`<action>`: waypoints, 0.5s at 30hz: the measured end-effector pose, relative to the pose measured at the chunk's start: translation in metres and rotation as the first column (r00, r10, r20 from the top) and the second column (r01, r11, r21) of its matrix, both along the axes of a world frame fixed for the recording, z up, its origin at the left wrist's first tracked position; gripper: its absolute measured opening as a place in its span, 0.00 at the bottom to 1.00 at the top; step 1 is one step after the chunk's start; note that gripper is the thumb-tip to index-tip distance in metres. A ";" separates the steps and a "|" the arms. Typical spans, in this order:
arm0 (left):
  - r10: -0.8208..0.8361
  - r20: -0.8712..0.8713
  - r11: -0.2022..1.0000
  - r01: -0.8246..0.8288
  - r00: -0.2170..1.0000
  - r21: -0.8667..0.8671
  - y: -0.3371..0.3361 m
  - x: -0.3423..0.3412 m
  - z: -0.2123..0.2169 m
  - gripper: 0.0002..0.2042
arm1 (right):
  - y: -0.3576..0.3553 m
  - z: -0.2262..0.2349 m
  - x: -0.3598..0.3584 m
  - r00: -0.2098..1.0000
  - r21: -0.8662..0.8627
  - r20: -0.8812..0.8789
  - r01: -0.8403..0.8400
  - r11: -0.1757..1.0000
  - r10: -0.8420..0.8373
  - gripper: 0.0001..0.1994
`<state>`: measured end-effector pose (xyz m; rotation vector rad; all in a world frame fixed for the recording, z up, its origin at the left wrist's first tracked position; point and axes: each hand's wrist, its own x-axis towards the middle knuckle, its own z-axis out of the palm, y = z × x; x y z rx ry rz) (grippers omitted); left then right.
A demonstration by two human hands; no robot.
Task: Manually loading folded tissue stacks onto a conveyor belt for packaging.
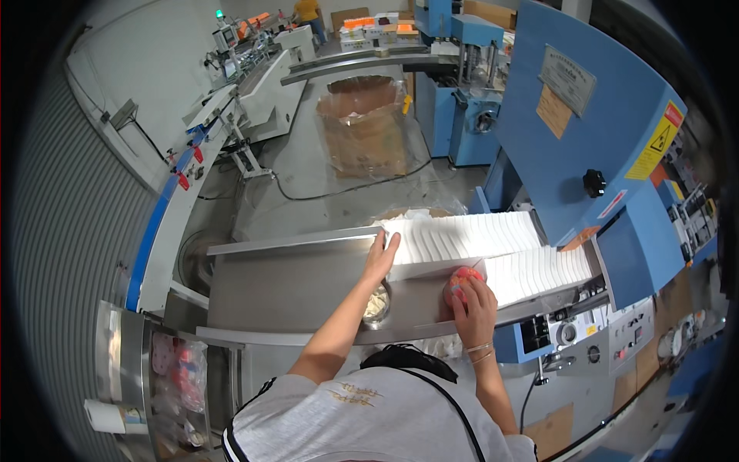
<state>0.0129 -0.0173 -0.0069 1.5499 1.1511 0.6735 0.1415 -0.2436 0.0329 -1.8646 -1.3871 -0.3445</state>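
Two rows of white folded paper sheets, like napkins or tissues, stand packed on the metal trough: a far row [462, 237] and a near row [539, 276]. My left hand [379, 258] rests against the left end of the far row, fingers stretched and thumb apart, holding nothing. My right hand [476, 308] curls over a red and pink round thing [463, 279] at the left end of the near row; its exact kind is hidden under my fingers. A round container [376, 302] with pale pieces sits beside my left forearm on the metal trough [285, 289].
A large blue machine [585, 92] stands at the right end of the trough. Beyond the trough is a big carton lined with clear plastic [362, 131]. A white machine [265, 92] runs along the left. Bagged pink and red items [185, 373] lie lower left. A person [308, 14] stands far back.
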 end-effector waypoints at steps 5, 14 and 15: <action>-0.002 0.074 0.996 0.008 0.997 -0.084 -0.002 -0.004 -0.003 0.43 | -0.003 0.004 0.000 1.000 -0.011 -0.012 -0.004 1.000 0.004 0.15; 0.023 0.109 0.984 -0.003 0.994 -0.177 0.001 0.001 -0.010 0.45 | -0.006 0.010 0.010 0.995 0.003 -0.094 0.030 1.000 -0.029 0.12; 0.036 0.096 0.987 -0.020 0.995 -0.161 0.004 0.000 -0.009 0.45 | -0.003 0.013 0.012 0.995 -0.014 -0.102 0.023 1.000 -0.024 0.13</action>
